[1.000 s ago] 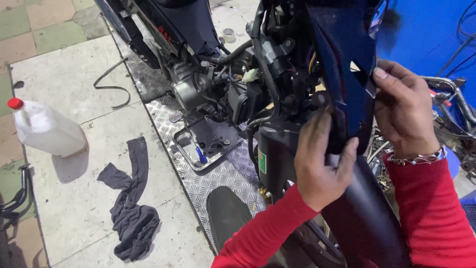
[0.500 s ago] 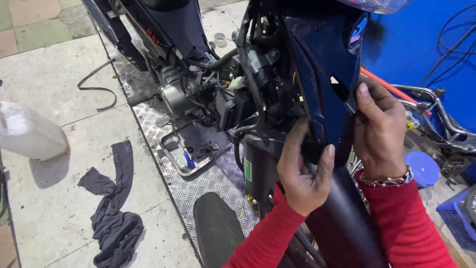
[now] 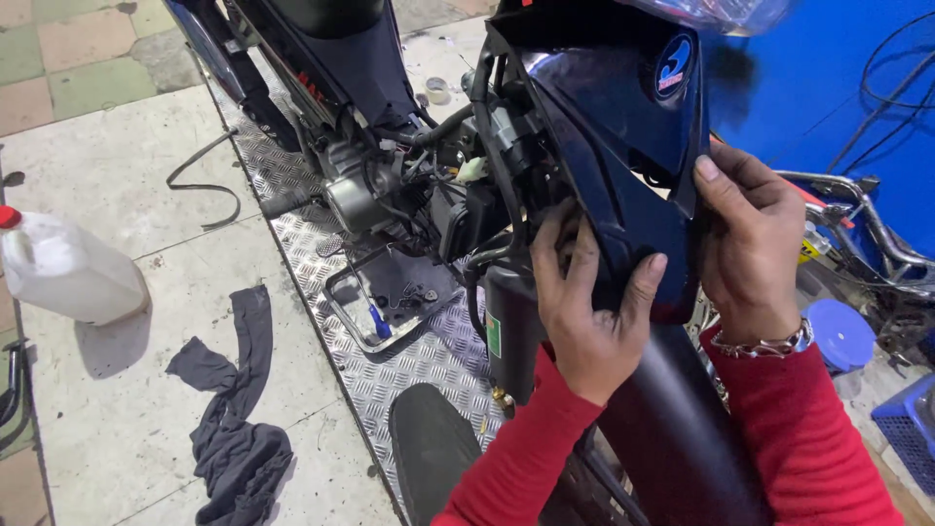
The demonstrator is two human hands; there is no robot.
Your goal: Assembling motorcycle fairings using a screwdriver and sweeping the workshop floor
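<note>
A dark blue front fairing panel [image 3: 614,136] covers the front of a motorcycle that stands on a ribbed metal plate [image 3: 429,360]. My left hand [image 3: 584,302] grips the panel's lower left edge, fingers curled behind it. On the panel's right edge my right hand [image 3: 745,239] holds on with the thumb on top; a metal bracelet circles that wrist. Both arms wear red sleeves. The engine [image 3: 360,190] and a tangle of cables sit exposed to the left of the panel. Below my hands are the black front mudguard [image 3: 672,429] and the tyre [image 3: 433,463].
A small metal tray [image 3: 390,292] with bits and a blue-handled tool lies on the plate. A dark rag [image 3: 234,419] and a white plastic jug [image 3: 68,273] are on the tiled floor at left. Another blue vehicle with chrome bars [image 3: 867,224] stands at right.
The view has moved closer and down onto the fairing. My left hand has slid up along the panel's left edge; my right hand keeps its hold on the right edge.
</note>
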